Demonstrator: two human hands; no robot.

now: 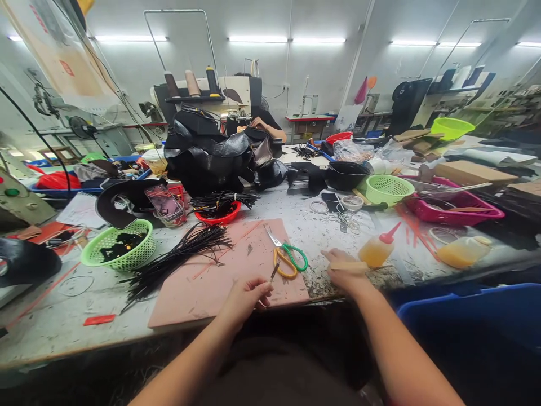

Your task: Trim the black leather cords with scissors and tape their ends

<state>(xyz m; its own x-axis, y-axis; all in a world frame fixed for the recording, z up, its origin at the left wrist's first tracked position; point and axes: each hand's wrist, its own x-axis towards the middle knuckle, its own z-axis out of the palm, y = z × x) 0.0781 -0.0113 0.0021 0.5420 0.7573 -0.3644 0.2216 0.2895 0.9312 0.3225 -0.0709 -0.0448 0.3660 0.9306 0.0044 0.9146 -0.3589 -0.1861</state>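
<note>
My left hand (pixel 252 294) is closed in a pinch over the front of a pink cutting board (pixel 228 276). A short, thin dark strip (pixel 275 272) sticks up from its fingertips. Just beyond lies a pair of scissors (pixel 284 252) with one green and one yellow handle loop. My right hand (pixel 343 270), somewhat blurred, is low over the table right of the board. It is closed around a tan stick-like piece (pixel 353 267), whose exact kind I cannot make out. A bundle of thin black straps (pixel 181 256) lies across the board's left edge.
Green baskets (pixel 120 248) (pixel 389 190) stand left and right, with a red bowl (pixel 217 214) of straps between. A bottle of yellow liquid (pixel 376 248) is beside my right hand. Black pieces (pixel 211 155) are piled behind. A co-worker (pixel 268 127) sits beyond. A blue bin (pixel 469 304) stands at right.
</note>
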